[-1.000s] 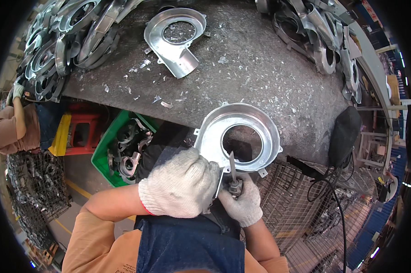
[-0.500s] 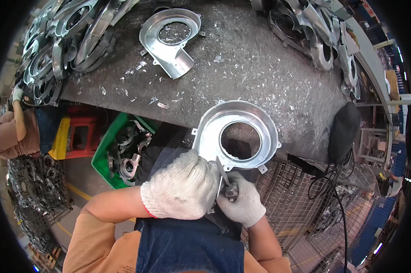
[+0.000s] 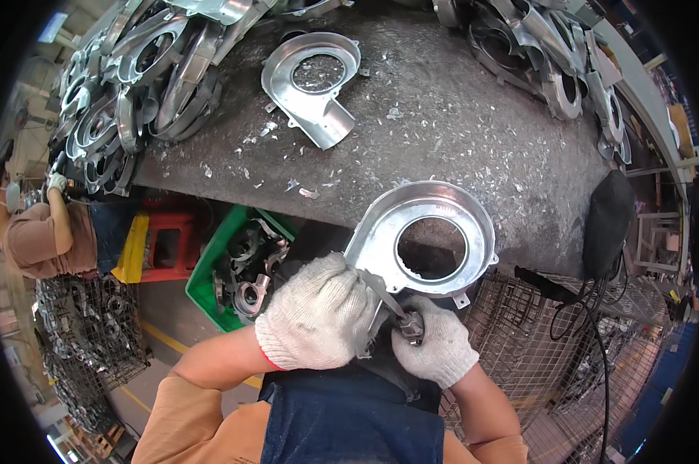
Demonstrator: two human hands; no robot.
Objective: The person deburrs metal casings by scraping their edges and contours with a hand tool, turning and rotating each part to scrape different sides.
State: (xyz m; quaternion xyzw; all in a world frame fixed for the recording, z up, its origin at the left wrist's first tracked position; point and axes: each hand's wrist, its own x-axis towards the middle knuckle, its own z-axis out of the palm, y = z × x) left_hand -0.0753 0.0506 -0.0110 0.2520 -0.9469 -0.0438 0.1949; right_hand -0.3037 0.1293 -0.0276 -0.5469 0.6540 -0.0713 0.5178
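A shiny cast-metal blower housing, ring-shaped with a spout and a round opening, lies at the table's near edge with its spout toward me. My left hand, in a white knit glove, is closed round the spout and hides much of it. My right hand, also gloved, is closed round the handle of a flat-bladed hand tool. Its narrow metal blade points up and left, against or just above the spout edge; exact contact cannot be told. A second similar housing lies farther back on the table.
Heaps of metal housings stand at the table's back left and back right. Metal shavings litter the top. Below are a green crate of parts, a red stool and wire cages. A co-worker is at left.
The view has shifted, so the whole scene sits farther right and slightly lower. The tool's blade has tilted further left toward the spout. Both hands keep their grips.
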